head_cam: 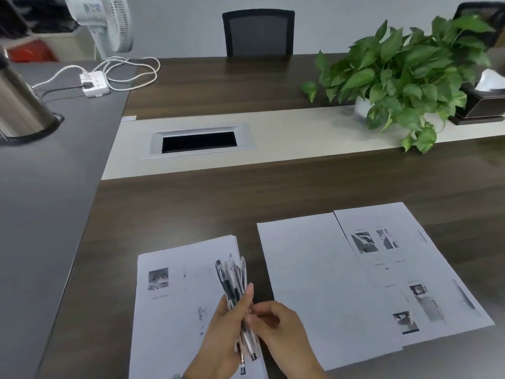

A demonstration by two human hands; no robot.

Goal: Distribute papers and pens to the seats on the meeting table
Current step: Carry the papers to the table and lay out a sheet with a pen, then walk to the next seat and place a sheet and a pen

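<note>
A bundle of several clear-barrelled pens stands tilted in my left hand, which grips it above a stack of printed papers at the near edge of the dark wooden meeting table. My right hand reaches in from the right, and its fingertips pinch one pen in the bundle near the lower end. To the right lie two more sheets side by side: a mostly blank one and, overlapping it, a sheet printed with photos.
A black mesh chair stands at the far side. A potted green plant and a tissue box sit on the pale centre strip, which has a cable hatch. Far left: a metal kettle, power strip and fan.
</note>
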